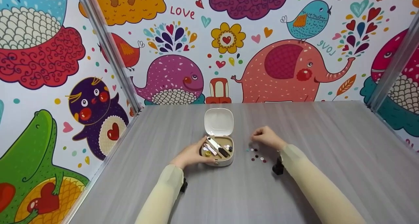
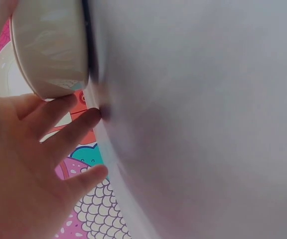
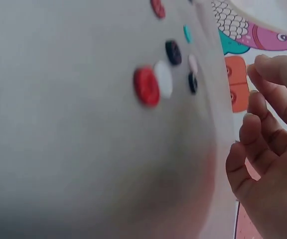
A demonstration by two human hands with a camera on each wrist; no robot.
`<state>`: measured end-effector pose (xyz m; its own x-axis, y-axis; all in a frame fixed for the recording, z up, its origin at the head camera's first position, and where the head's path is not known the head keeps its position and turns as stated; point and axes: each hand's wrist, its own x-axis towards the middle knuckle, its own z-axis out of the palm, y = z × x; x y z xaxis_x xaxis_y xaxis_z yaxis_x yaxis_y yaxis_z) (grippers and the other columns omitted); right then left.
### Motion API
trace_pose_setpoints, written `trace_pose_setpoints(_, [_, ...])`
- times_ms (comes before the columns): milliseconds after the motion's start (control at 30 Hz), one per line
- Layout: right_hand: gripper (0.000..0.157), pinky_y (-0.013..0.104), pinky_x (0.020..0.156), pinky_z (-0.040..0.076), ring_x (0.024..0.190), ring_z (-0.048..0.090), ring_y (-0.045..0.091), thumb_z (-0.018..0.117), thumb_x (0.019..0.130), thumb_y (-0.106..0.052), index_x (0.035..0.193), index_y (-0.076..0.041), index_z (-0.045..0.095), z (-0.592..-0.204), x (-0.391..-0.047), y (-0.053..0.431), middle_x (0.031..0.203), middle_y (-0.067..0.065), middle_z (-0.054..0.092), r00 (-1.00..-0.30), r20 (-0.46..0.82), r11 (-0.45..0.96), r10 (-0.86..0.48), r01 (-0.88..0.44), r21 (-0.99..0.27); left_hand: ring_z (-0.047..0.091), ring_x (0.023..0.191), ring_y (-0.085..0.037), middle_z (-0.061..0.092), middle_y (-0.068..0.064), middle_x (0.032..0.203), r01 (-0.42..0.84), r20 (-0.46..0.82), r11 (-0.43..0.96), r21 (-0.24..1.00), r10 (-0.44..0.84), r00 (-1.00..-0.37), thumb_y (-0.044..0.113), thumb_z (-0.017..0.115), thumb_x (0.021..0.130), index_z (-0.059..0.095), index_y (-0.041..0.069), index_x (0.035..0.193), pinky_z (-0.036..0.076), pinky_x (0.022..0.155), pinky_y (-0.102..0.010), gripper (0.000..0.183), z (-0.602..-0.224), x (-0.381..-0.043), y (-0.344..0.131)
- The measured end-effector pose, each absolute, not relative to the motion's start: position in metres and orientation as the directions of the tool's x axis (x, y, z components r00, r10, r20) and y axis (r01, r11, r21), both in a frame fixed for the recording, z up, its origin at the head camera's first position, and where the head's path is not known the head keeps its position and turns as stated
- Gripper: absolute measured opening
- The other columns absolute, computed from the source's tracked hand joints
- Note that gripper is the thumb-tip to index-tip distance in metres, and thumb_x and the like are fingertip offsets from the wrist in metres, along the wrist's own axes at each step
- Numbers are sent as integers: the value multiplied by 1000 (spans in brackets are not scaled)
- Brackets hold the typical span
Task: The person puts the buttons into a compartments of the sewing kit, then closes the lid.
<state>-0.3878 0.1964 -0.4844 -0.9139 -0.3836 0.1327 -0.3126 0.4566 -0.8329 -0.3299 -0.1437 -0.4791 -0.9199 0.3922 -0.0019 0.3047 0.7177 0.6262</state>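
A small white box (image 1: 221, 163) stands on the table with its lid (image 1: 219, 121) raised. My left hand (image 1: 191, 155) holds its left side, thumb at the front and fingers toward the back; in the left wrist view the box wall (image 2: 54, 50) sits against the fingers. Inside lie a slim silver-and-black tool (image 1: 218, 146), a pink-white item (image 1: 209, 149), a gold round piece (image 1: 208, 154) and small buttons (image 1: 228, 147). My right hand (image 1: 269, 138) hovers right of the box, thumb and forefinger tips together; whether they pinch something cannot be seen. Below it, several loose buttons (image 1: 256, 156) lie scattered.
The grey wood-grain table (image 1: 157, 132) meets a cartoon-printed back wall (image 1: 226, 63) and a similar left panel (image 1: 59, 96). Metal posts (image 1: 109, 50) stand at the corners. In the right wrist view, a red button (image 3: 146, 86) lies beside a white one (image 3: 163, 79).
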Motion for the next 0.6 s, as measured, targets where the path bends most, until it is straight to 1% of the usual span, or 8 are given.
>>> trace_pose_setpoints(100, [16,23,62,44,70,51,11,66,89,-6,94,8,73,-486,-385,204,84,9,69,-916,89,477,-391,-285,-832,45,128,-37,43,-24,144,305,0,715,629,392,-920,56,82,68,24,8,154,36,106,-49,114,-479,-330,-144])
trace_pose_setpoints(233, [18,25,65,45,74,53,14,67,89,-9,101,4,74,-489,-383,214,93,12,71,-906,25,505,-424,-259,-824,45,128,-36,43,-23,145,300,-1,706,641,392,-920,54,82,68,24,9,154,36,105,-50,114,-480,-330,-144])
trace_pose_setpoints(400, [18,25,68,48,77,57,15,70,87,-8,102,1,75,-491,-381,221,97,12,73,-875,3,510,-484,-285,-812,45,128,-36,44,-23,144,297,-3,712,637,387,-922,55,82,68,25,10,154,36,105,-50,113,-479,-331,-144])
trace_pose_setpoints(600, [19,26,71,50,81,61,15,74,84,-10,102,-3,77,-494,-379,222,97,8,73,-870,-52,515,-489,-240,-823,45,128,-37,43,-23,144,296,-4,715,633,386,-923,54,82,69,24,10,154,36,105,-50,112,-480,-330,-144])
